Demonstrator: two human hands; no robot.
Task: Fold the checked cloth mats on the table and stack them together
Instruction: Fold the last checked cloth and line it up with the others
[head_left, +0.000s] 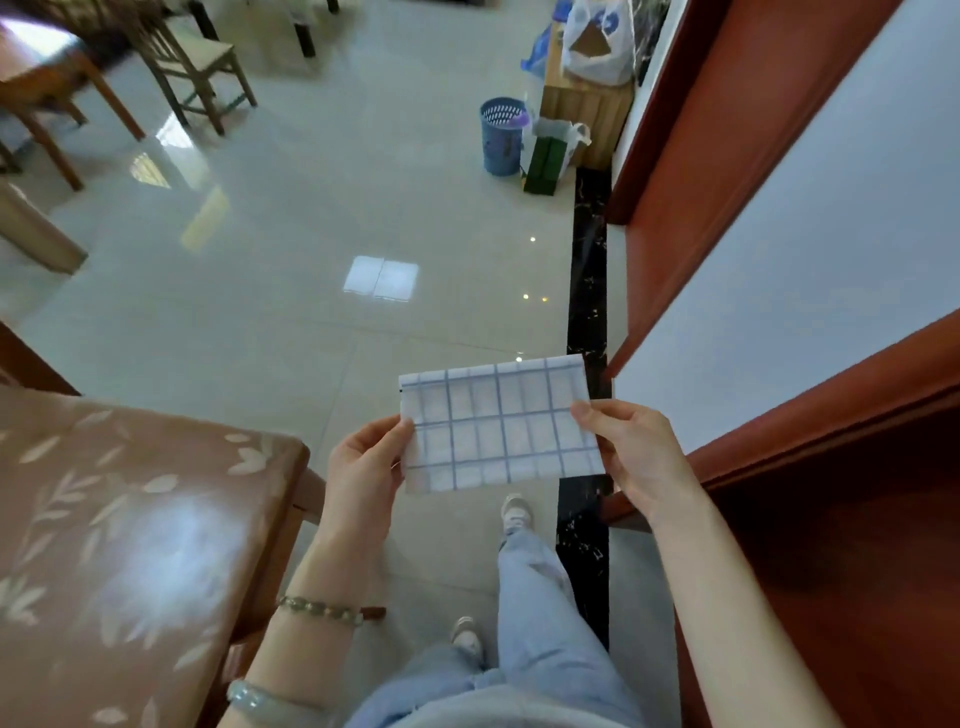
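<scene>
Head view: your left hand (363, 462) and right hand (631, 452) pinch the checked mat's (498, 421) short ends, long axis left-right, in mid-air, equally near.

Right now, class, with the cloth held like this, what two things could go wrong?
1. The cloth hangs in the air over the floor, not over the table; if a grip slips, it may land down there.
2. The left hand and the right hand pinch only its side edges, so its layers could slide apart before it is set down.
</scene>
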